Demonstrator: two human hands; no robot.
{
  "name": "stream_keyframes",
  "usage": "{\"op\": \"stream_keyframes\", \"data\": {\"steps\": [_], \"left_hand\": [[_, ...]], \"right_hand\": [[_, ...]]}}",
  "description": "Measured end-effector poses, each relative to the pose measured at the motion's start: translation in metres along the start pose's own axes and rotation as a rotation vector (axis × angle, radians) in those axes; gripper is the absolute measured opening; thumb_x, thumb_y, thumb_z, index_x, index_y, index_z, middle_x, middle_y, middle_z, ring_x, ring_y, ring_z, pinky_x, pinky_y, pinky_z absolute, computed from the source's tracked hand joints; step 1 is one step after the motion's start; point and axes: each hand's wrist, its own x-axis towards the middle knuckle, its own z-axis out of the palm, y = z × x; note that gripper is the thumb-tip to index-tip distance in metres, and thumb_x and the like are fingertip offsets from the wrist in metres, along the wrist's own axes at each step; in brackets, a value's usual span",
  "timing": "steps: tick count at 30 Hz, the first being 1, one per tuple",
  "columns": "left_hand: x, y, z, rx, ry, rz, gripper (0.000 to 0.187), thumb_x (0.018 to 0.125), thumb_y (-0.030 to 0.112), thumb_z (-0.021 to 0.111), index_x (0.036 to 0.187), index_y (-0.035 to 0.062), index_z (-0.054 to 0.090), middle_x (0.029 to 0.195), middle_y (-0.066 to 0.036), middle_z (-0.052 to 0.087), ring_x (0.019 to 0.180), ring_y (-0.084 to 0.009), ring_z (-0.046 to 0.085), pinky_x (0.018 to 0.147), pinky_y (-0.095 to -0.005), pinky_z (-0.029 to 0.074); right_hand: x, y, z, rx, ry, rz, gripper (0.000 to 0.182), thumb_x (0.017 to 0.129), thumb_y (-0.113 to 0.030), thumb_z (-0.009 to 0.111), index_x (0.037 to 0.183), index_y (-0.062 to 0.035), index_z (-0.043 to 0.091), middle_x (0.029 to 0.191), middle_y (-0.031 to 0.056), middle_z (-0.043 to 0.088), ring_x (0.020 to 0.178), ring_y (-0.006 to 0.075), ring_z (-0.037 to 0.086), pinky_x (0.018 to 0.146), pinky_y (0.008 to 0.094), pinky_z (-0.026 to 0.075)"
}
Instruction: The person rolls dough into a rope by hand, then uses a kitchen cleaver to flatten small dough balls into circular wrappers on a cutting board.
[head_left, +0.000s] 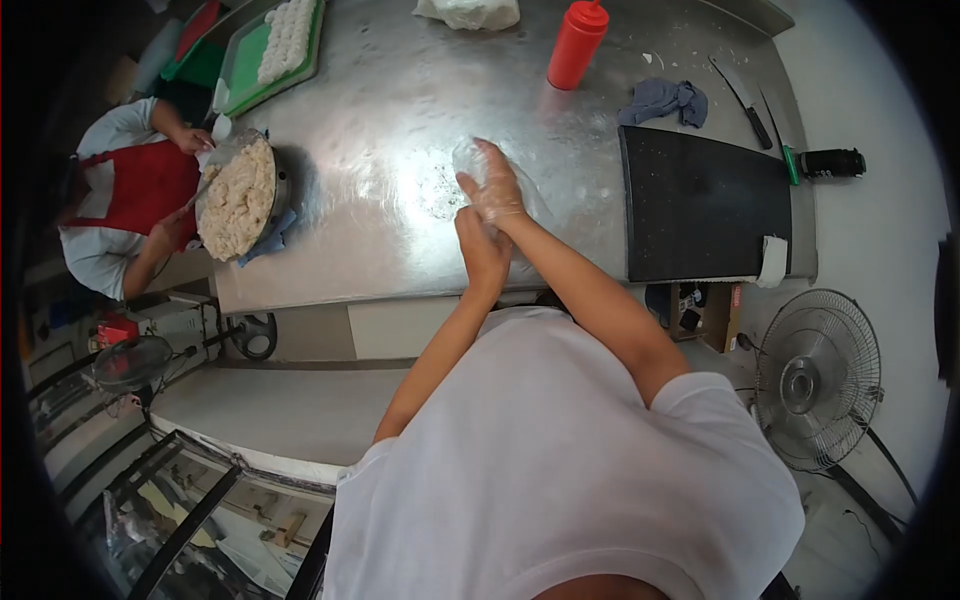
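A clear plastic glove (538, 200) covers my right hand (497, 185), and its loose film spreads out beside the wrist. That hand is raised above the metal table, thumb apart from the fingers, with nothing seen in its grasp. Just below it, my left hand (483, 250) is closed at the right wrist, pinching the glove's cuff. The left fingertips are partly hidden behind the film and the right wrist.
Across the metal table (400, 180) stand a red squeeze bottle (577, 45), a blue cloth (663, 101), a black board (705, 205) and a knife (742, 105). At left, a co-worker (140, 190) works at a bowl of pale mixture (237, 200). A fan (818, 380) stands at right.
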Motion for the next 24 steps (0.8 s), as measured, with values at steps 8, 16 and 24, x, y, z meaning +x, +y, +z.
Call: {"op": "stream_keyframes", "data": {"steps": [8, 16, 24], "left_hand": [[-0.018, -0.029, 0.008, 0.377, -0.093, -0.018, 0.076, 0.079, 0.020, 0.082, 0.141, -0.0074, 0.046, 0.139, -0.026, 0.045, 0.126, -0.0425, 0.043, 0.106, -0.0532, 0.033], [-0.013, -0.032, 0.018, 0.387, -0.085, -0.012, 0.084, 0.089, 0.035, 0.076, 0.150, -0.0067, 0.036, 0.147, -0.027, 0.040, 0.133, -0.0413, 0.038, 0.110, -0.0531, 0.028], [0.025, -0.053, -0.024, -0.150, 0.201, -0.340, 0.027, 0.093, 0.021, 0.075, 0.080, 0.0010, 0.062, 0.078, -0.009, 0.059, 0.072, -0.0179, 0.054, 0.067, -0.0330, 0.045]], "right_hand": [[0.022, 0.044, 0.019, -0.413, -0.001, -0.444, 0.029, 0.086, -0.010, 0.067, 0.114, -0.0076, 0.064, 0.106, 0.0151, 0.067, 0.101, 0.0359, 0.065, 0.090, 0.0459, 0.052], [0.091, 0.053, 0.031, -0.531, -0.020, -0.587, 0.008, 0.087, -0.013, 0.066, 0.093, -0.0080, 0.067, 0.092, 0.0090, 0.069, 0.084, 0.0302, 0.068, 0.077, 0.0442, 0.055], [0.093, 0.019, 0.019, -0.840, -0.304, -0.184, 0.025, 0.086, -0.029, 0.065, 0.103, -0.0112, 0.072, 0.103, 0.0121, 0.075, 0.098, 0.0303, 0.072, 0.080, 0.0439, 0.057]]}}
